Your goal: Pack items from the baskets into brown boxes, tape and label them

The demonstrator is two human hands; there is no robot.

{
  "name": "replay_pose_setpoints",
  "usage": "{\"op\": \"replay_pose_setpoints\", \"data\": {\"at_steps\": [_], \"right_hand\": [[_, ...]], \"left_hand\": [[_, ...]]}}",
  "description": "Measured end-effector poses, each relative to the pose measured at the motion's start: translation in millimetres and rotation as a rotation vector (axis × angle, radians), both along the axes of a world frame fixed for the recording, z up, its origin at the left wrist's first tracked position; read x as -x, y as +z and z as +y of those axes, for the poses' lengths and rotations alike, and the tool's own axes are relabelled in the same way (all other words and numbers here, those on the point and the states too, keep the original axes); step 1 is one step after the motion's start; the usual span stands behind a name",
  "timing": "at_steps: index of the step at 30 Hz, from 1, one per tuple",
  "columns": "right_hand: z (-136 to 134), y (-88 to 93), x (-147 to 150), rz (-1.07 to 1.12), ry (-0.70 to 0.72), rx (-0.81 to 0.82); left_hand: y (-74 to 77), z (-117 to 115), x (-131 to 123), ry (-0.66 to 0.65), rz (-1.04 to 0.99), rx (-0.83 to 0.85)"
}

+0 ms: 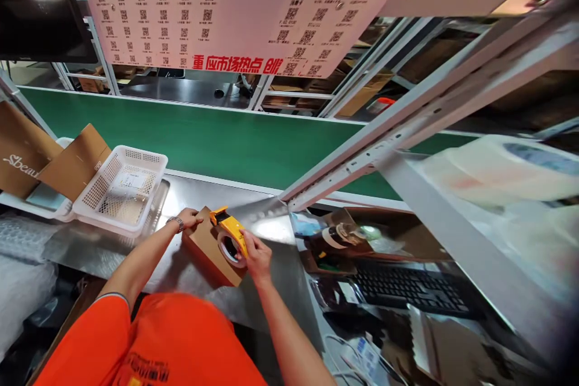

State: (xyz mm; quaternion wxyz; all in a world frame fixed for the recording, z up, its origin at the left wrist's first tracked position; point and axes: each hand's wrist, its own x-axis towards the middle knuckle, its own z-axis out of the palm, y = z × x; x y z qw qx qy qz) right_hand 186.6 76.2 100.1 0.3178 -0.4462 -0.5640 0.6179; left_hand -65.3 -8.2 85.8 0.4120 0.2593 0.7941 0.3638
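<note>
A small brown cardboard box (207, 253) lies on the steel worktop in front of me. My left hand (189, 218) rests on the box's far left corner, fingers curled down against it. My right hand (256, 255) is wrapped round a yellow tape dispenser (230, 235) with a roll of tape, and the dispenser sits on top of the box.
A white perforated basket (122, 187) stands to the left, beside flat cardboard boxes (27, 157). A green conveyor belt (217, 139) runs behind the worktop. A black keyboard (407, 292) and clutter lie to the right under a slanted metal rack (407, 126). A QR-code board (235, 24) hangs overhead.
</note>
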Motion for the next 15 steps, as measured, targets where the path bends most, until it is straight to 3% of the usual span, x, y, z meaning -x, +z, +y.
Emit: {"op": "replay_pose_setpoints", "data": {"at_steps": [5, 9, 11, 15], "right_hand": [[1.7, -0.8, -9.6, 0.037, -0.018, -0.017], [-4.6, -2.1, -11.0, 0.015, 0.003, -0.025], [-6.1, -2.0, -11.6, 0.016, 0.035, -0.026], [-3.4, 4.9, -12.0, 0.021, 0.132, -0.050]], "left_hand": [[22.5, 4.8, -8.7, 0.140, 0.091, -0.084], [36.0, 13.3, -28.7, 0.093, -0.294, -0.034], [38.9, 15.3, -34.9, 0.097, -0.442, -0.029], [33.0, 14.7, -38.8, 0.129, -0.362, -0.037]]}}
